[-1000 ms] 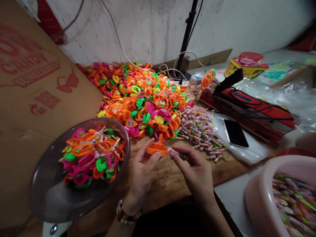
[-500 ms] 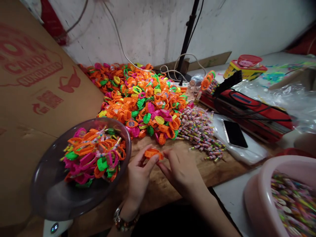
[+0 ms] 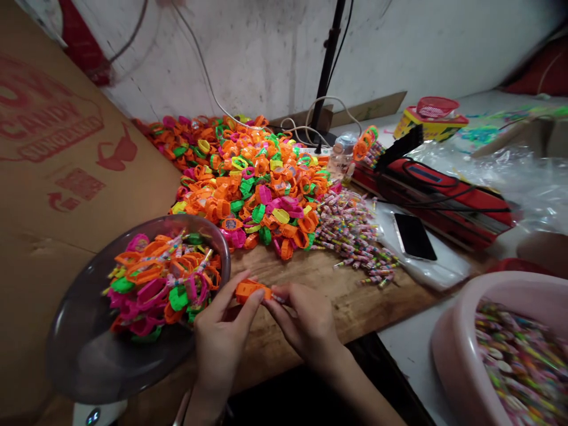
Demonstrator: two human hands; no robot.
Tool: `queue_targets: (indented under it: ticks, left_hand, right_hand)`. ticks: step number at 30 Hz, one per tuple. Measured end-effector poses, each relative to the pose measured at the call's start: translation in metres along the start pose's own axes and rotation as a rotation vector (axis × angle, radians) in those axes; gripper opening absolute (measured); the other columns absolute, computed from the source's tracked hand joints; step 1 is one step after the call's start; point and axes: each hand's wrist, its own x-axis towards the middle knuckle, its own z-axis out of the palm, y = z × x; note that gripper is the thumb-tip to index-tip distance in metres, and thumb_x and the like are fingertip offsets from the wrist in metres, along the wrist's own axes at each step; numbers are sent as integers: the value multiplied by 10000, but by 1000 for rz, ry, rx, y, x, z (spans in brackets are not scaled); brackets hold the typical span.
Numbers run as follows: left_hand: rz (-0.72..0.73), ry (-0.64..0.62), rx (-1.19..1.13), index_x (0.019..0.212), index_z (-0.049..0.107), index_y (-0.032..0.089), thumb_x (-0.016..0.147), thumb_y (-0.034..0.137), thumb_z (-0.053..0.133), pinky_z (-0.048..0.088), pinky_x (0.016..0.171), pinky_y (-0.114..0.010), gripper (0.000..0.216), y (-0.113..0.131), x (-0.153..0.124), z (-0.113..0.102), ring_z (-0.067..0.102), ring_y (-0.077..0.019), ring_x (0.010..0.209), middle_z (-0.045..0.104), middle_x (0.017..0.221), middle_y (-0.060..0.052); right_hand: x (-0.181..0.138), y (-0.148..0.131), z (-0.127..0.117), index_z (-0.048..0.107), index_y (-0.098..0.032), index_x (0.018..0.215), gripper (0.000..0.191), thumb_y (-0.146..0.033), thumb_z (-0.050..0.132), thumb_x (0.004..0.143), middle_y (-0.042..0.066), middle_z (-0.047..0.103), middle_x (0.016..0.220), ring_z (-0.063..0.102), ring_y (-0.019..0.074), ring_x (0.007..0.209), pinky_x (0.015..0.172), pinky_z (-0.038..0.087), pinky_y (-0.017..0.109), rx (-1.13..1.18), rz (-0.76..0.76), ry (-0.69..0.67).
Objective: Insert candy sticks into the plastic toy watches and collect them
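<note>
My left hand [image 3: 224,334] is closed on an orange plastic toy watch [image 3: 249,290], pinched between thumb and fingers above the wooden table. My right hand [image 3: 307,322] pinches a small wrapped candy roll [image 3: 278,298] against the watch's right end; how far it goes into the band I cannot tell. Left of my hands, a dark translucent bowl [image 3: 84,349] holds orange, pink and green toy watches, some with candy rolls. Behind them lies a big heap of toy watches [image 3: 248,189], mostly orange, and to its right a pile of candy rolls [image 3: 350,228].
A pink tub [image 3: 448,349] of candy rolls stands at the right. A phone [image 3: 415,236] lies on plastic bags, near a red sealing machine [image 3: 448,195]. A printed cardboard box [image 3: 57,236] rises at the left. Behind the heap are a bottle [image 3: 341,160] and a black pole [image 3: 328,65].
Both hands have come lower and to the left with the orange toy watch, which is turned differently. A candy roll now shows in my right fingers. The camera view has shifted slightly.
</note>
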Motion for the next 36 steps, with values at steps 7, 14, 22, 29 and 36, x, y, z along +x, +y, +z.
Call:
queue_targets:
  ticks: [7,14,22,29,36]
  left_hand:
    - [-4,-117,36,1043,730,225,694,455,749,601,687,-284,418,-4,6,9,722,-216,800,759,962,-43]
    - [302,366,496,1270,596,201,770,479,692,490,946,-506,580,8,31,-25,650,-321,1027,656,1224,-129]
    - [524,-83,723,1119,636,148,908,288,534,420,1027,-517,273,-36,54,75,520,-317,1199,612,1231,-161]
    - [492,-133,669,893,697,160,834,192,625,404,1039,-564,98,-83,61,119,439,-369,1279,587,1273,-154]
    - [506,-144,536,986,661,172,878,234,574,466,988,-455,152,-90,39,91,558,-267,1137,617,1207,-125]
  right_hand:
    - [-12,-2,6,594,-166,863,93,-214,554,931,22,649,678,615,130,575,538,482,231,21,95,63]
    - [-4,69,0,429,-102,1359,613,-372,644,853,171,626,1095,604,254,904,784,510,393,-168,207,-161]
    - [3,156,2,661,-144,772,103,-144,569,817,96,567,864,535,218,838,799,438,355,-318,514,-223]
    - [-6,135,-31,649,-174,744,350,-478,539,878,86,646,839,604,199,748,696,507,340,57,488,-140]
    - [-32,103,-17,678,-195,894,287,-464,586,856,107,663,1014,632,224,895,717,537,357,136,508,35]
